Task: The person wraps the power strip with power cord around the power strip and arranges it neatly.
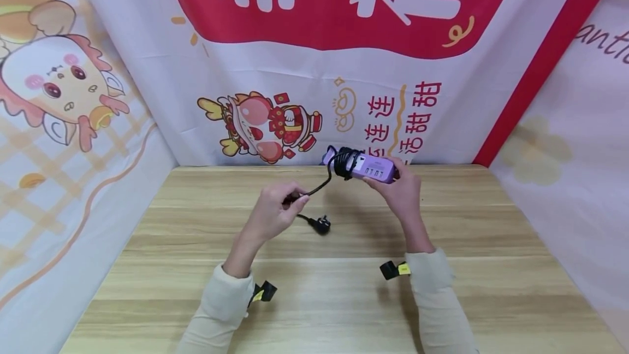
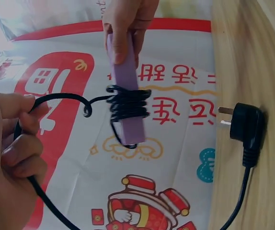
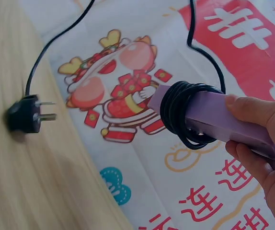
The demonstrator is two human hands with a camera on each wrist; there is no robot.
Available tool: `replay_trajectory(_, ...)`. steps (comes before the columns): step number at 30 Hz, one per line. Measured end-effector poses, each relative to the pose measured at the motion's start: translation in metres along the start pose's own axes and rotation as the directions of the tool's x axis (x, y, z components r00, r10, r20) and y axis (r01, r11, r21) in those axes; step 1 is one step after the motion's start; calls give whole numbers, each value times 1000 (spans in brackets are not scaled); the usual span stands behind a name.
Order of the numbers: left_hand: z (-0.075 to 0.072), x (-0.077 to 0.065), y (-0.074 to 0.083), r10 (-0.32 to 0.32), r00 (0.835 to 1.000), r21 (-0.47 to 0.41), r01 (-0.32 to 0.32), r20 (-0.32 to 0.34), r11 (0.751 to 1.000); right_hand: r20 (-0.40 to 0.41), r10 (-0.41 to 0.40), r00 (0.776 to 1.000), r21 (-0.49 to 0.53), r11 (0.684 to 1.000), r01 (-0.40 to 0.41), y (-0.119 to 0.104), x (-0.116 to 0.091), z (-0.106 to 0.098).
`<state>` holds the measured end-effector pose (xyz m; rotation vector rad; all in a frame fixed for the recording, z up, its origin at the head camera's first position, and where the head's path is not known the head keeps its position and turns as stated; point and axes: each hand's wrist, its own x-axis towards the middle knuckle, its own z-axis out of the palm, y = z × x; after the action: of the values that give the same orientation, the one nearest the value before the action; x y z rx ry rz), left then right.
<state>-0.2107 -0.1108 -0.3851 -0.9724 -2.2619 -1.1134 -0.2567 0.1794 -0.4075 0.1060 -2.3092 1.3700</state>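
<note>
My right hand (image 1: 404, 190) grips one end of a purple power strip (image 1: 377, 168), held up near the back of the table. Several turns of its black cord (image 1: 344, 163) are wound round the strip's other end. A free stretch of cord runs across to my left hand (image 1: 275, 212), which pinches it between thumb and fingers. Past that hand the cord leads on to a black plug (image 1: 321, 225), its metal pins showing, low over the tabletop. In the right wrist view the thumb and fingers clasp the strip's sides, and the wound coil (image 3: 180, 112) lies just beyond them.
The wooden table (image 1: 334, 299) ends at a printed cloth backdrop (image 1: 162, 70) with red lettering and cartoon figures. More printed cloth (image 1: 555, 190) hangs along the right side. A small black device (image 1: 265, 291) is strapped at each wrist.
</note>
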Motion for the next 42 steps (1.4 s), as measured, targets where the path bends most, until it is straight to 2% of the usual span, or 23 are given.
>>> replay_trajectory(4,10,0,2,15,994,-112,-3,109,994,-29,80,996,75,994,-78,-3,2,-3)
replay_trajectory(6,15,0,3,38,986,-125,-17,163,992,-33,105,994,84,991,-102,-4,3,-4)
replay_trajectory(11,26,0,3,26,960,-63,-8,280,998,-17,207,978,162,966,-202,-6,3,-7)
replay_trajectory(16,38,-1,-3,-44,930,-22,56,365,998,13,298,954,327,901,-286,-9,2,-11)
replay_trajectory(20,45,-3,-7,-100,920,5,107,379,994,38,334,942,405,856,-320,-13,3,-12)
replay_trajectory(23,48,-4,-8,-120,918,-20,137,379,990,56,351,935,454,825,-337,-16,4,-12)
replay_trajectory(26,51,-5,-9,-82,919,-83,122,385,989,70,361,930,503,792,-346,-17,4,-11)
replay_trajectory(29,53,-4,-8,-13,920,-141,74,392,987,78,370,926,540,765,-351,-18,4,-9)
replay_trajectory(33,54,-3,-7,41,916,-170,30,398,985,96,360,928,573,742,-347,-19,3,-8)
replay_trajectory(36,56,-3,-8,-2,916,-122,55,402,991,110,356,928,574,740,-351,-21,2,-7)
replay_trajectory(38,59,-4,-11,-60,917,-94,105,395,990,123,360,925,573,735,-362,-22,3,-7)
replay_trajectory(40,61,-4,-15,-137,913,-89,185,385,979,152,365,918,605,701,-379,-24,3,-7)
replay_trajectory(42,63,-5,-18,-203,906,-127,266,371,955,191,367,910,645,652,-398,-27,3,-8)
